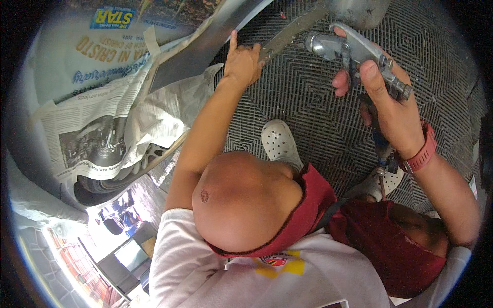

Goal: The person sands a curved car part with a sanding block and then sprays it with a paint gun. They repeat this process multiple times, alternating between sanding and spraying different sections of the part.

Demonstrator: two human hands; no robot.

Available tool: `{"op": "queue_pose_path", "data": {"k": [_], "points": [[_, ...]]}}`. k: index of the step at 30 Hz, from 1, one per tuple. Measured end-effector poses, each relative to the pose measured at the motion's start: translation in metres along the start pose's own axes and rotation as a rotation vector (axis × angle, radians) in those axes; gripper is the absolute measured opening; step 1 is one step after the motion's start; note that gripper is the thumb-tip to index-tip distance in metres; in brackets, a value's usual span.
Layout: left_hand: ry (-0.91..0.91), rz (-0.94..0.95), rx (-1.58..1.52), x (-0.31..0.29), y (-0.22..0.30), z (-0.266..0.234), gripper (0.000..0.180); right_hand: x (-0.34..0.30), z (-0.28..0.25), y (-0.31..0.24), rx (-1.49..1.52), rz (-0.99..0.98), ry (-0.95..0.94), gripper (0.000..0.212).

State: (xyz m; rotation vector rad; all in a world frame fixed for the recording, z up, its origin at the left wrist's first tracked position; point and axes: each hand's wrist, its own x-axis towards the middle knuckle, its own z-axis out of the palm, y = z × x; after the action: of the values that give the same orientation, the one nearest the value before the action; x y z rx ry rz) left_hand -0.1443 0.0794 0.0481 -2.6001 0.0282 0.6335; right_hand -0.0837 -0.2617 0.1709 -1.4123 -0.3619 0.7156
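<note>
My right hand is wrapped round a silver spray gun, its nozzle end facing left. Below the hand, the gun's dark lower part runs down to a metal fitting. A grey rounded metal cup shows at the top edge; whether it joins the gun is unclear. My left hand reaches forward beside the car panel, one finger stretched toward its edge and the others curled. From those curled fingers a long, flat, grey-green strip slants up toward the cup; the grip itself is partly hidden.
Newspaper and pale sheeting are taped along the car at left, around a wheel. Dark ribbed matting covers the floor. My light clogs rest on it, between my bent knees.
</note>
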Motion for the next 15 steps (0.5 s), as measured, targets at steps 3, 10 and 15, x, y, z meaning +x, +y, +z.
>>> {"op": "queue_pose_path", "data": {"k": [3,10,15], "points": [[-0.119,-0.043,-0.006,-0.021,-0.009,0.006,0.052,0.006,0.003,0.000,0.042,-0.018,0.028,0.053],[0.083,-0.107,-0.037,-0.064,0.003,0.050,0.057,0.006,-0.002,0.000,0.063,0.007,-0.018,0.051],[0.176,-0.178,-0.585,-0.044,0.022,0.002,0.068,0.007,-0.003,0.004,0.066,0.023,0.005,0.051]]}}
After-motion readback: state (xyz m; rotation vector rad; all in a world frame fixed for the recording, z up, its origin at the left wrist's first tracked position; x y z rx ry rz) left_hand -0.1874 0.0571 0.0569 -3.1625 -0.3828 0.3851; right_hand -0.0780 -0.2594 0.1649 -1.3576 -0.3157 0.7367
